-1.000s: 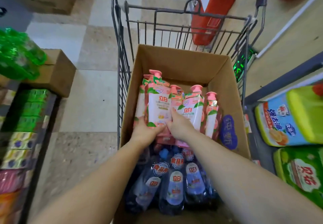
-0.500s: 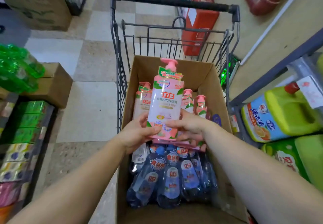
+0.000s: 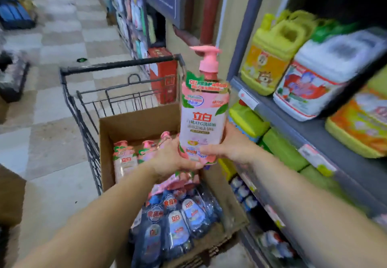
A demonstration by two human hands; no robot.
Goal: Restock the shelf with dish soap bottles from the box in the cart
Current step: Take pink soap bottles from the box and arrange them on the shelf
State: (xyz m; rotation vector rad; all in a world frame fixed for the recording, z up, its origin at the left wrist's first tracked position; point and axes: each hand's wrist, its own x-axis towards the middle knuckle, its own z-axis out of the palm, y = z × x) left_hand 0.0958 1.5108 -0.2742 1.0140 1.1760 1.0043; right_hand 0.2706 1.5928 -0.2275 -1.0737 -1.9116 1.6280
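Above the box (image 3: 134, 125) in the cart (image 3: 83, 108), I hold one pink dish soap bottle (image 3: 202, 121) upright, left grip (image 3: 169, 161) and right grip (image 3: 228, 148) both wrapped around its base, beside the shelf (image 3: 310, 129).

left hand (image 3: 171, 161), right hand (image 3: 228, 148), both gripping

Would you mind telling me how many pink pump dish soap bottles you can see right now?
3 clearly: one held upright above the cardboard box by both hands, and two standing in the box at its far left and beside it. A pink pump top behind the hands suggests more are hidden.
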